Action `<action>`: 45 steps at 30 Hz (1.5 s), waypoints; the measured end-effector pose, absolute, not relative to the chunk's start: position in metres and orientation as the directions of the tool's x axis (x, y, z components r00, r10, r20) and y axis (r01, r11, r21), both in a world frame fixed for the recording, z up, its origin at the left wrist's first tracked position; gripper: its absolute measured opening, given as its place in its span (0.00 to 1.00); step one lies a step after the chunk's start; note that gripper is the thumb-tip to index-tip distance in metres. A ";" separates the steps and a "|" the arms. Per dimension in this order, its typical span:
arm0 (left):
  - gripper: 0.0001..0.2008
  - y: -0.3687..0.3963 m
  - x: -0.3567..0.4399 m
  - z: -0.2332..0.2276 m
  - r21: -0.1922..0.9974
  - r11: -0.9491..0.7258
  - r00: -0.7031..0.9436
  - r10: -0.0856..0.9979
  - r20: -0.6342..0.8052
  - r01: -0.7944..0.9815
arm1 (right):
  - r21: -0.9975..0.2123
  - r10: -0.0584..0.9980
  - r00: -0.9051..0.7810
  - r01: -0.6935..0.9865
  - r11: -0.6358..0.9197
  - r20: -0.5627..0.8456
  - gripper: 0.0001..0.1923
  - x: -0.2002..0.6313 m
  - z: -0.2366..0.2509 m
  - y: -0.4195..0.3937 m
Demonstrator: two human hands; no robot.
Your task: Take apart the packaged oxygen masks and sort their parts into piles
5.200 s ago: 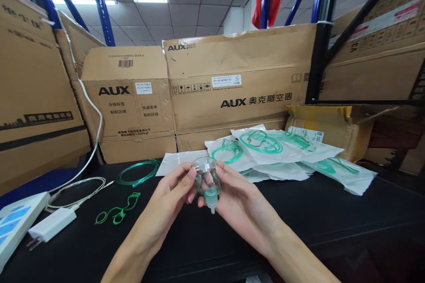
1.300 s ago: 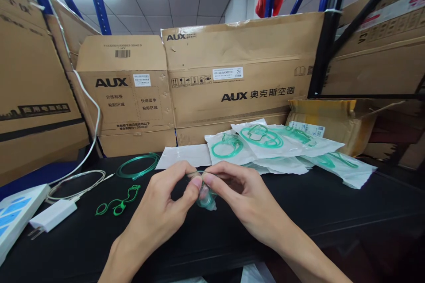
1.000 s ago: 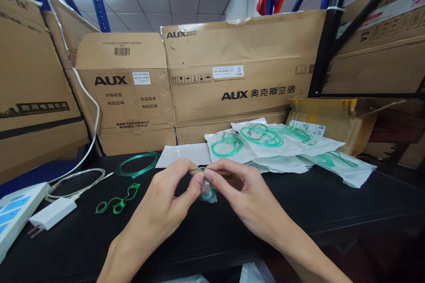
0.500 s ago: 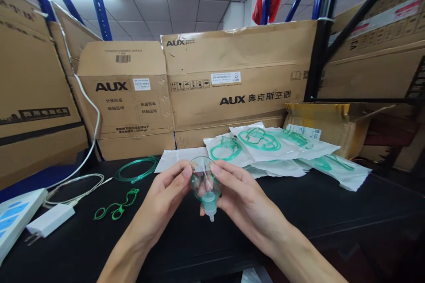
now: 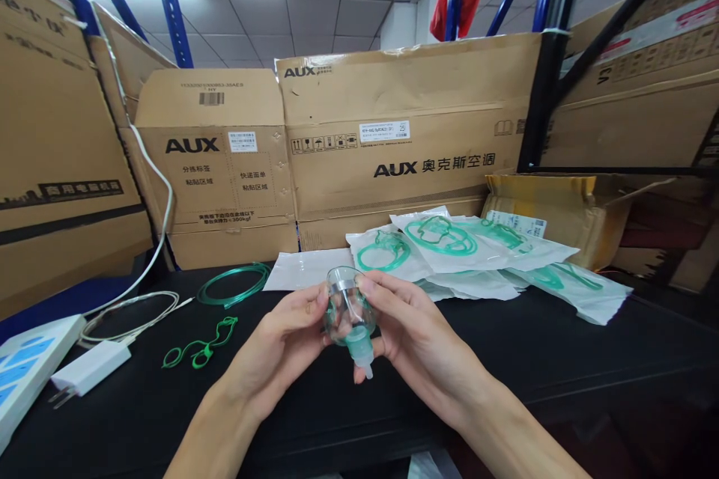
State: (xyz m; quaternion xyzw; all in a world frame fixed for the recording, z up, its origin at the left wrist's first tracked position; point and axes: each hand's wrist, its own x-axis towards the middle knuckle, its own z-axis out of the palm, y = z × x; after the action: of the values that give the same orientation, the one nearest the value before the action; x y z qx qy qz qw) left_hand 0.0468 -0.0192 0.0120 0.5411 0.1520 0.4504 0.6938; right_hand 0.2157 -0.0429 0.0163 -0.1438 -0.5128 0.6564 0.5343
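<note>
A clear green-tinted oxygen mask (image 5: 348,310) is held up between my two hands above the black table. Its pale connector (image 5: 360,350) points down and slightly right. My left hand (image 5: 292,329) is closed on the mask's left side, thumb near the rim. On the right side, my right hand (image 5: 401,322) grips it with the thumb at the rim and a fingertip beneath, beside the connector. To the left lie a green elastic strap (image 5: 205,348) and a coil of green tubing (image 5: 233,284), both apart from my hands.
Several bagged masks with tubing (image 5: 443,239) are piled at the back right, by an opened carton (image 5: 539,209). A white sheet (image 5: 306,269) lies behind my hands. At left are a white adapter (image 5: 93,368), its cable, and a power strip (image 5: 34,367). Cardboard boxes (image 5: 404,105) wall the back.
The mask has tilted a little, its connector swinging slightly right. Both hands still hold it, with the left hand's fingers shifted slightly. The whole view has drifted a little.
</note>
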 end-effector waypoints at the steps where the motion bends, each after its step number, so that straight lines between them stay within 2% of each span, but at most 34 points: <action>1: 0.11 -0.019 0.047 0.012 0.887 0.018 0.546 0.794 0.267 -0.461 | -0.827 0.852 -0.388 -0.555 0.089 0.352 0.11 0.217 0.016 -0.042; 10: 0.12 -0.020 0.050 0.008 0.882 0.071 0.575 0.782 0.240 -0.465 | -0.850 0.848 -0.457 -0.527 -0.015 0.268 0.11 0.222 0.017 -0.039; 15: 0.10 -0.021 0.050 0.008 0.876 0.039 0.563 0.780 0.275 -0.481 | -0.857 0.849 -0.467 -0.514 -0.034 0.246 0.11 0.224 0.016 -0.037; 19: 0.12 -0.020 0.047 0.008 0.905 -0.045 0.543 0.786 0.294 -0.424 | -0.866 0.857 -0.453 -0.499 -0.015 0.247 0.12 0.231 0.017 -0.031; 23: 0.21 -0.021 0.041 0.010 0.951 -0.161 0.575 0.765 0.289 -0.264 | -0.953 0.868 -0.462 -0.300 0.040 0.182 0.17 0.238 0.020 -0.029; 26: 0.18 -0.022 0.039 0.011 0.963 -0.254 0.547 0.795 0.262 -0.091 | -0.975 0.922 -0.318 -0.103 0.198 0.221 0.19 0.240 0.023 -0.031; 28: 0.18 -0.020 0.039 0.011 0.965 -0.259 0.495 0.835 0.240 -0.031 | -0.935 0.921 -0.181 0.029 0.355 0.344 0.19 0.240 0.024 -0.033; 30: 0.18 -0.017 0.040 0.010 0.967 -0.254 0.424 0.874 0.237 -0.016 | -0.832 0.856 -0.092 0.201 0.517 0.509 0.17 0.240 0.024 -0.034; 33: 0.18 -0.011 0.041 0.006 0.965 -0.263 0.328 0.910 0.254 -0.019 | -0.567 0.696 -0.166 0.466 0.679 0.698 0.15 0.236 0.018 -0.035; 35: 0.18 -0.009 0.040 0.005 0.962 -0.273 0.290 0.919 0.267 -0.022 | -0.433 0.642 -0.269 0.550 0.714 0.718 0.20 0.233 0.011 -0.034; 37: 0.19 -0.008 0.039 0.005 0.959 -0.282 0.282 0.920 0.274 -0.012 | -0.376 0.627 -0.312 0.584 0.719 0.714 0.22 0.231 0.005 -0.031; 41: 0.18 -0.008 0.039 0.007 0.959 -0.283 0.317 0.912 0.261 0.023 | -0.331 0.623 -0.343 0.617 0.714 0.703 0.19 0.234 -0.001 -0.026; 45: 0.17 -0.008 0.044 0.006 0.946 -0.316 0.312 0.907 0.281 0.067 | -0.333 0.661 -0.374 0.642 0.690 0.650 0.17 0.242 0.001 -0.023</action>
State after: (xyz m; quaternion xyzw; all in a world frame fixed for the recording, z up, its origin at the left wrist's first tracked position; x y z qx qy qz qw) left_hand 0.0436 -0.0078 0.0060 0.6687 0.3643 0.4595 0.4572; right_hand 0.2419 -0.0235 0.0008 -0.3933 -0.8287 0.0120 0.3980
